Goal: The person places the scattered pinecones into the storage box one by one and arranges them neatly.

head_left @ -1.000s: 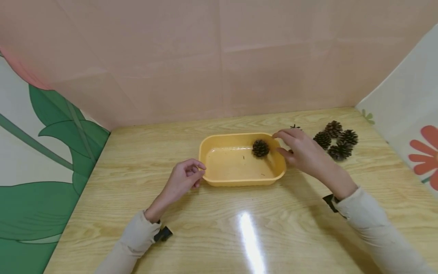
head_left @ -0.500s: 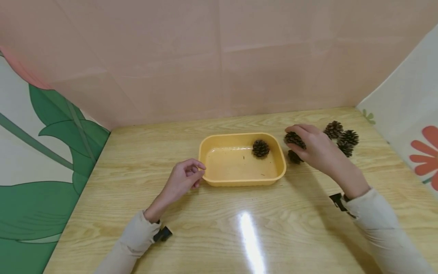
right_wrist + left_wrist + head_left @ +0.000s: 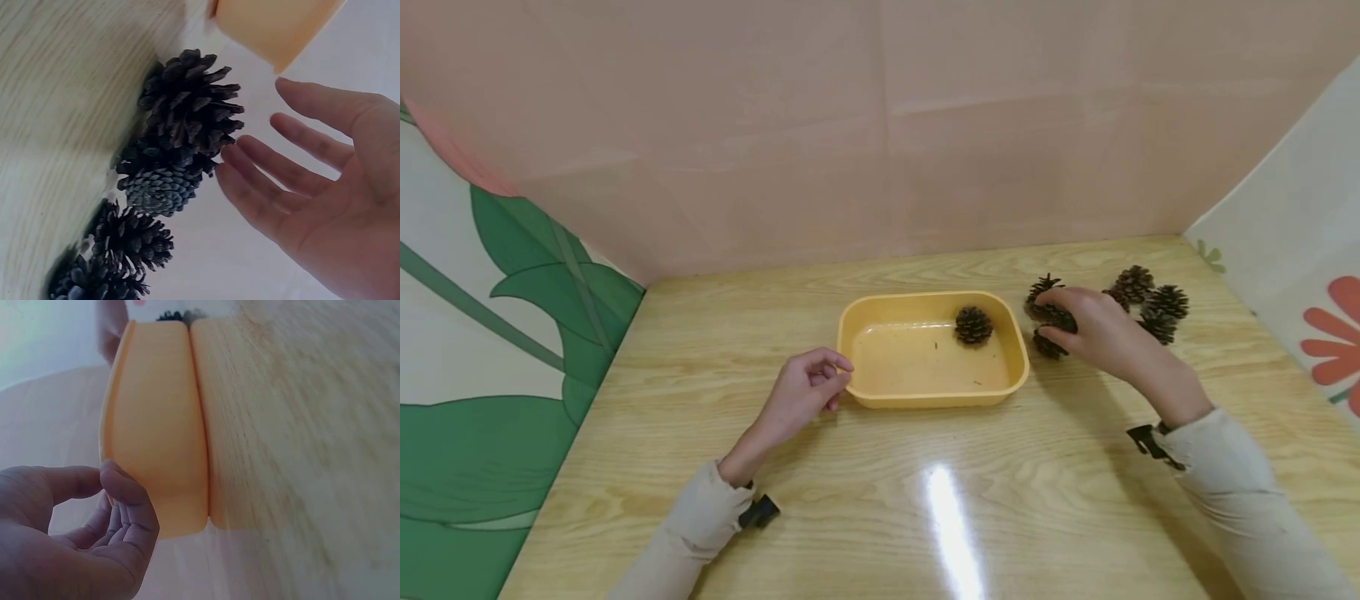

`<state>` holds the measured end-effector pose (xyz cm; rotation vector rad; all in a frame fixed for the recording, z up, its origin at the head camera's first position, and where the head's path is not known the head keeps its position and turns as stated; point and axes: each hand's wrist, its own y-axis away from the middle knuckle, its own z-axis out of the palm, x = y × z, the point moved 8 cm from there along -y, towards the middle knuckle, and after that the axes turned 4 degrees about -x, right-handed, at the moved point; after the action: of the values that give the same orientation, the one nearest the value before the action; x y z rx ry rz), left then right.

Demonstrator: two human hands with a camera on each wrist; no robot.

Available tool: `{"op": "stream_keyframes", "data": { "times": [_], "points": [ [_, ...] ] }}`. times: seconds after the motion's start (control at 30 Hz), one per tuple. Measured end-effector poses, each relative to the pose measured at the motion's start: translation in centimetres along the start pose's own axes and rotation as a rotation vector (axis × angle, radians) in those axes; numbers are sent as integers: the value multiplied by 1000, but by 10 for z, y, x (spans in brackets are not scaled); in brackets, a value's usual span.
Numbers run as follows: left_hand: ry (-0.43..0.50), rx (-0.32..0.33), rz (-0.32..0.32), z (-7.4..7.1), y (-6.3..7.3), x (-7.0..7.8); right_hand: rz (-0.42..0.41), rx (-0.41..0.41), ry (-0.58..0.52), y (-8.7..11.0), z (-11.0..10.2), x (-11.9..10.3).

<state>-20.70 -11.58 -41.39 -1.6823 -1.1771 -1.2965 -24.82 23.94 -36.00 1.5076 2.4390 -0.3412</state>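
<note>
A yellow plastic basin (image 3: 917, 398) sits on the wooden table, with one brown pine cone (image 3: 973, 325) near its right end. My left hand (image 3: 797, 396) pinches the basin's left rim between thumb and fingers, as the left wrist view shows at the basin wall (image 3: 156, 412). Just right of the basin, my right hand (image 3: 1093, 329) hovers with fingers spread and slightly bent over a cluster of pine cones (image 3: 1042, 292). In the right wrist view its fingertips come right up to a large pine cone (image 3: 190, 103), with nothing in the palm.
Farther right, more pine cones (image 3: 1165, 308) lie grouped on the table (image 3: 760, 300). A pinkish backdrop (image 3: 880, 167) rises behind it, and printed panels with leaves (image 3: 542, 258) and flowers stand at the sides.
My right hand has moved right, from the basin's right rim to over the nearby pine cones, then dipped slightly nearer. The left hand and basin stay put.
</note>
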Motion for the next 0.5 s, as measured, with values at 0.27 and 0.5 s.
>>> {"op": "stream_keyframes", "data": {
  "times": [0.27,0.5],
  "points": [
    [-3,-3,-5,1,0,2,24,-112,-23,-1,14,9],
    [-4,2,-7,0,0,1,42,-170,0,-2,23,12]
  ]
}}
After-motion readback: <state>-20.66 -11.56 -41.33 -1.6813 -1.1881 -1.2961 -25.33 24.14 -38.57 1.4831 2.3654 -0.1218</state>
